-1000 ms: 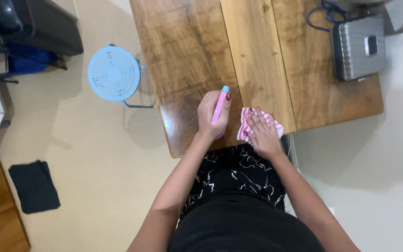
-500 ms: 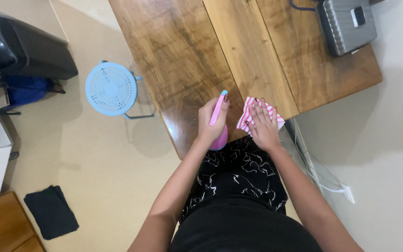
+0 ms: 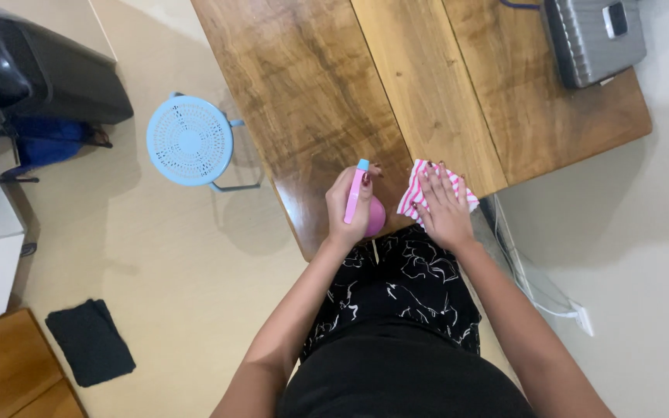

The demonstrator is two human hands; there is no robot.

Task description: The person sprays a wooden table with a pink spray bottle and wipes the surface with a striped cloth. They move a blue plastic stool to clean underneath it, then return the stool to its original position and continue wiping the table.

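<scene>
Since the earlier frames both hands have drifted slightly toward the near corner of the wooden table (image 3: 327, 101), which serves as landmark. Left hand (image 3: 350, 207) wraps closed around a pink spray bottle (image 3: 364, 203), held just above that corner with its blue-tipped nozzle pointing away over the wood, seemingly to aim at the surface. Right hand (image 3: 441, 203) lies flat, fingers spread, pressing a pink-striped cloth (image 3: 416, 190) onto the table's near edge beside the bottle. Both forearms reach forward from the body, wrists straight. A blue stool (image 3: 189, 140) stands left of the table.
</scene>
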